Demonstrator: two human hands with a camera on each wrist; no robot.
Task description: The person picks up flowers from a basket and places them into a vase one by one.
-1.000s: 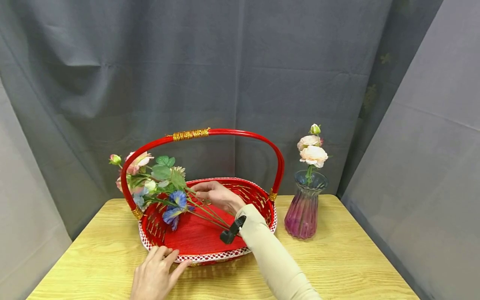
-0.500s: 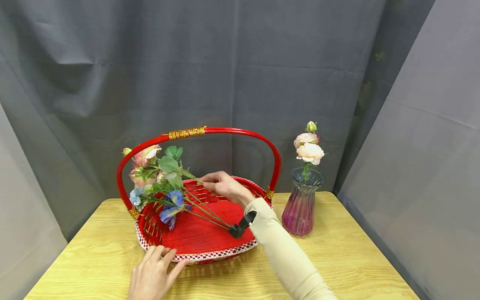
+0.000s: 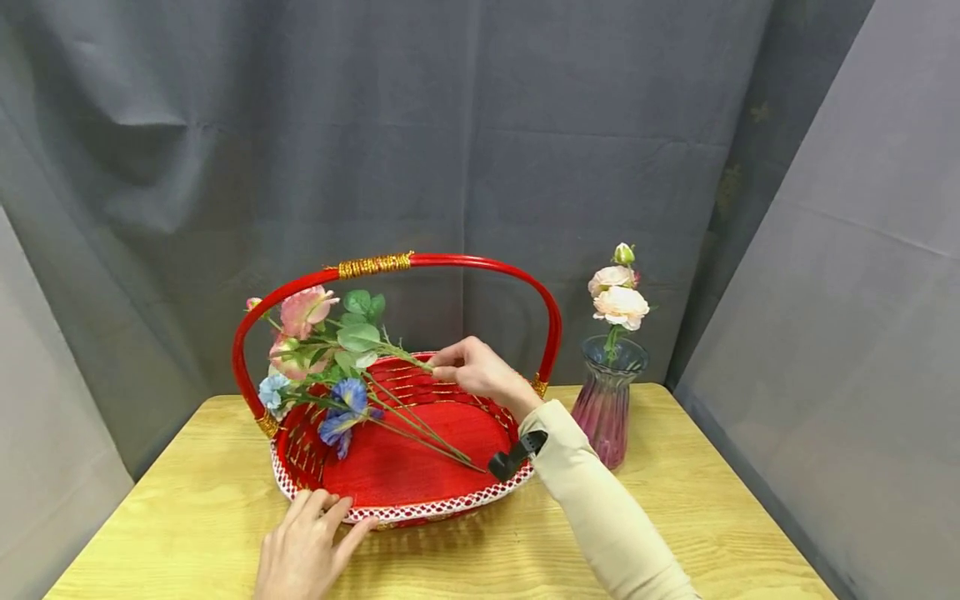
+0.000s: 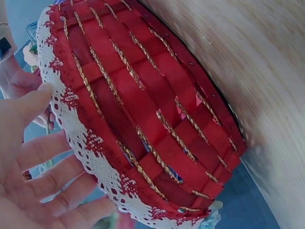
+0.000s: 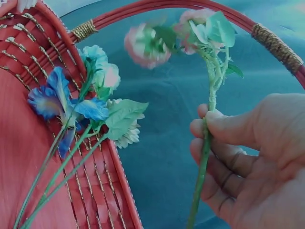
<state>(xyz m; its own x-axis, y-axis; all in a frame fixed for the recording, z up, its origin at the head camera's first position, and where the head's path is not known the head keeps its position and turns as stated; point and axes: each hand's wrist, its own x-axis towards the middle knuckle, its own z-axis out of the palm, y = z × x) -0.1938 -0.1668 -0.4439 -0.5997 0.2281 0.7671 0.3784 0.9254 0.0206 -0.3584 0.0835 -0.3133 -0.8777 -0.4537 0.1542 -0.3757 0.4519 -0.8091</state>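
A red woven basket [image 3: 420, 504] with a tall red handle [image 3: 450, 263] stands on the wooden table. My right hand [image 3: 480, 371] pinches the green stem of a pink flower sprig [image 3: 303, 310] and holds it lifted over the basket; the wrist view shows thumb and fingers closed round the pink flower sprig's stem [image 5: 206, 143]. Blue flowers [image 3: 345, 408] with long stems lie inside the basket, also visible as blue flowers [image 5: 59, 100]. My left hand [image 3: 303, 546] rests flat with straight fingers against the basket's near lace rim [image 4: 90, 148].
A purple ribbed glass vase [image 3: 603, 408] holding peach flowers [image 3: 618, 304] stands right of the basket. Grey cloth hangs behind and at both sides. The table [image 3: 712, 533] has its front edge near me.
My right hand has lifted the pink flower sprig up and to the right, away from the other stems. The left hand stays at the basket rim.
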